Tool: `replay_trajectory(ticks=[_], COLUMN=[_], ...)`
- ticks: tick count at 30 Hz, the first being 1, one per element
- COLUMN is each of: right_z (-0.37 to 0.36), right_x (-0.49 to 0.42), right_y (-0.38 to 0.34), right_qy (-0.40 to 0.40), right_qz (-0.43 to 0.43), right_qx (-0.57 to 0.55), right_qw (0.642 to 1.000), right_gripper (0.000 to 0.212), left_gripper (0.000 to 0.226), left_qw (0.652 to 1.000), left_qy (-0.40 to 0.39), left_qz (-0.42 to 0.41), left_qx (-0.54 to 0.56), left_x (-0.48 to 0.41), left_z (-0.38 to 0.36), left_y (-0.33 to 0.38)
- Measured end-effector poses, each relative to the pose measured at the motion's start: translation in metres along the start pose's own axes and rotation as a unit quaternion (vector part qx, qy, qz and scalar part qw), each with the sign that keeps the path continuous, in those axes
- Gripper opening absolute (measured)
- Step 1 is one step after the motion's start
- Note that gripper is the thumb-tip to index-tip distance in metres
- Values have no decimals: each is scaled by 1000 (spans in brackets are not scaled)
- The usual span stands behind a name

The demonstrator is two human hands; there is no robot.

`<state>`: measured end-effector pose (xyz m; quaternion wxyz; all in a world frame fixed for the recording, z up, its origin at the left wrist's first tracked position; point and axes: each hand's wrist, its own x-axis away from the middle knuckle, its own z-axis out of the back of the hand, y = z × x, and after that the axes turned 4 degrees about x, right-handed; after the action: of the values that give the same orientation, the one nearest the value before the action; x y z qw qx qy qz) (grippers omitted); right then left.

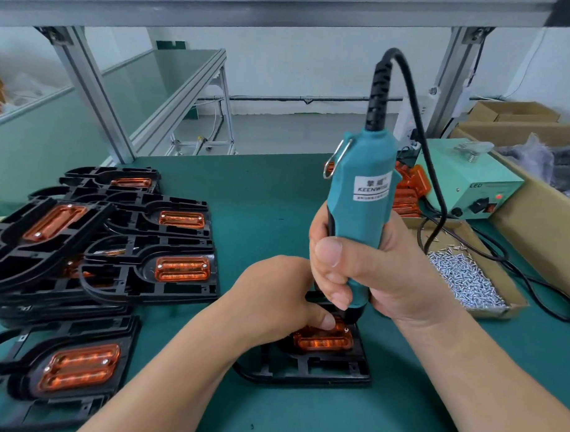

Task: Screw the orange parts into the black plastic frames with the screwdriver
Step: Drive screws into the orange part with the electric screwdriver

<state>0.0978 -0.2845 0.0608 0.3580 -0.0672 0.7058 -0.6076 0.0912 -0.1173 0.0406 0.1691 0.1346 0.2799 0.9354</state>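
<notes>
Teal screwdriver [363,199] first: held upright in right hand [365,270], fingers and thumb clenched round the lower body, cord looping up and away above the grip. Had left hand [274,296] just below and left of that grip, thumb and curled fingers grasping orange part [324,341] at its far edge. Could not tell whether a screw sat under those fingertips.

Judged the step as driving a screw at the part's far right corner. Could not see the bit tip clearly behind the right-hand fingers, but placed it directly beneath the grip, by a small glint on the part. Found frame [336,369] flat on table [262,189], under the part, straight below both hands.

Reckoned the next move to need steady downward pressure, driver plumb over the hole, left thumb stopping the part from creeping. Expected a second screw afterwards, going by one at each end on finished pieces. Saw screws [462,280] heaped in a shallow box right of the grip, near the right hand. Noted finished frames [114,242] stacked well left of the grip, and loose orange parts [410,188] beyond it, behind the driver body.

Judged a tilted bit the main risk: slipping off the head, scarring the plastic.
</notes>
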Motion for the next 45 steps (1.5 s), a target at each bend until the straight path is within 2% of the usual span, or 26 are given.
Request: replay_trajectory(ticks=[4,8,11,19,22,25,29,33,36,39,45], right_z=[-3,-2,1,-3,6,20,39,56,62,62,56], right_x=[-1,-1,2,-1,-1,-1,-6,-4,-4,-5,-6], right_y=[2,0,-1,-12,-7,2,12,18,21,22,21], right_qy=[-7,-5,14,69,143,226,339,424,450,453,434], right_qz=[-10,-23,-26,102,89,71,68,64,57,51,53], right_qx=[14,-21,-63,-80,-109,-166,-233,-276,-276,-285,-275], right_qw=[1000,999,998,989,980,957,909,860,847,843,856], right_gripper=[38,30,38,36,38,39,27,29,28,27,26], left_gripper=[34,33,36,32,33,31,13,30,35,30,17], left_qw=[1000,1000,1000,999,999,997,984,954,926,897,865], left_qy=[-4,3,-3,9,-2,-38,-36,-21,4,9,27], left_qz=[-5,-3,-10,-32,-39,-42,-29,52,64,61,20], left_qx=[9,4,-7,-32,-30,50,171,295,373,438,501], left_x=[2,1,1,-2,-3,-5,-10,-13,-17,-20,-23], left_z=[0,0,1,1,4,8,12,16,18,21,21], left_y=[2,1,2,0,-5,-10,-17,-23,-27,-30,-38])
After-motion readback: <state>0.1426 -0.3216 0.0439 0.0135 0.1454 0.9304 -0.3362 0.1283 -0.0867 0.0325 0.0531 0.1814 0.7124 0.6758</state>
